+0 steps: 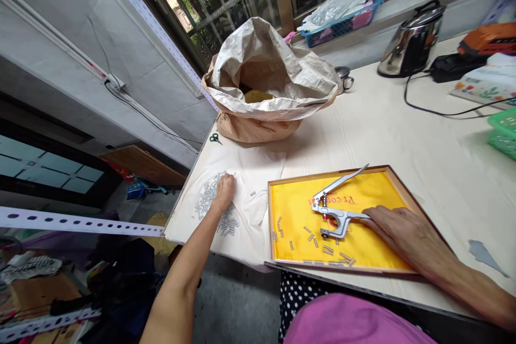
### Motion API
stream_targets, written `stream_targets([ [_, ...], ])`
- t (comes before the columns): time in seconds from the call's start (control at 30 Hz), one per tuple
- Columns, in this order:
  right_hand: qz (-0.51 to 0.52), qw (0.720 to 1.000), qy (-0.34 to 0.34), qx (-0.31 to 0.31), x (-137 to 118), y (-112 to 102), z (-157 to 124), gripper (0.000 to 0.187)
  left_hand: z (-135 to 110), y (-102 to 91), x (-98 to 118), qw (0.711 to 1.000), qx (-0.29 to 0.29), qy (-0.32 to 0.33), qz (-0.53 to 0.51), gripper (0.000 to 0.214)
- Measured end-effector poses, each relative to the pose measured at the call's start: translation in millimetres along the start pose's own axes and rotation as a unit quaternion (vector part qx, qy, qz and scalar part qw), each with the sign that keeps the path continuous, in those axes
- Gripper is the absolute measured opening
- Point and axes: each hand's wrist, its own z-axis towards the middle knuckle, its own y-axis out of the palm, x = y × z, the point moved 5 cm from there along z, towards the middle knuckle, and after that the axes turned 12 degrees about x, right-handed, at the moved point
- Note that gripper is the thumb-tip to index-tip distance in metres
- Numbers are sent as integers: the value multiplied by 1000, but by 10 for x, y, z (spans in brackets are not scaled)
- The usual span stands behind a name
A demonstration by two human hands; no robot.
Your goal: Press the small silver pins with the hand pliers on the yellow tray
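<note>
My left hand reaches out to a heap of small metal pins spread on a white cloth at the table's left edge; its fingers are curled down into the pins. My right hand rests flat in a wooden tray lined with yellow cloth, fingers lying on the lower handle of silver press pliers. Several loose pins lie on the yellow cloth in front of the pliers.
A large crumpled paper sack stands open at the back of the table, small green scissors beside it. A steel kettle with a black cord, a blue basket and a green basket sit farther right.
</note>
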Motion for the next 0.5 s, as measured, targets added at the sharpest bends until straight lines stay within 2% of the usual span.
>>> stream_targets([
  [0.17,-6,1000,1,2,-7,-13,9,31,-25,-27,-41,1000,2,-4,12,32],
  [0.33,0,1000,7,-6,-24,-19,19,31,-80,-160,-106,1000,11,-10,12,33],
  [0.5,10,1000,13,5,-56,-57,45,31,-357,-268,110,1000,-3,31,2,29],
])
